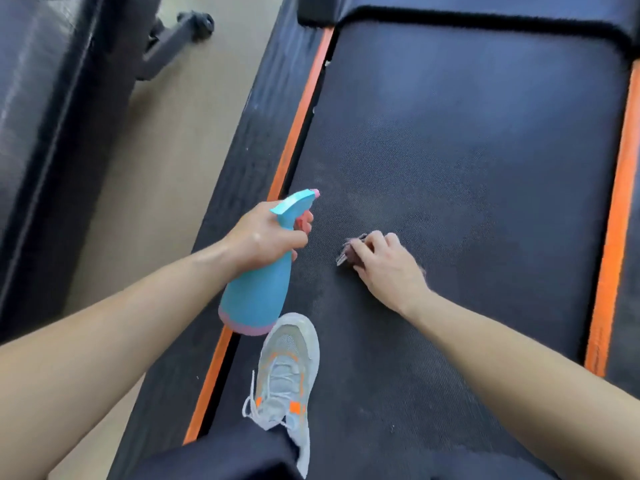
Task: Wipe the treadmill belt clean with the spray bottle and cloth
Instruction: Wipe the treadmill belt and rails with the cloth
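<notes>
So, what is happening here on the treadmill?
A person is cleaning the belt. The left hand grips a blue bottle by its neck, a finger on the trigger and the nozzle aimed forward over the belt. The right hand holds a small cloth down on the belt; the hand hides most of it. One shoe stands on the belt near its left edge. Pale, dusty patches show on the belt.
</notes>
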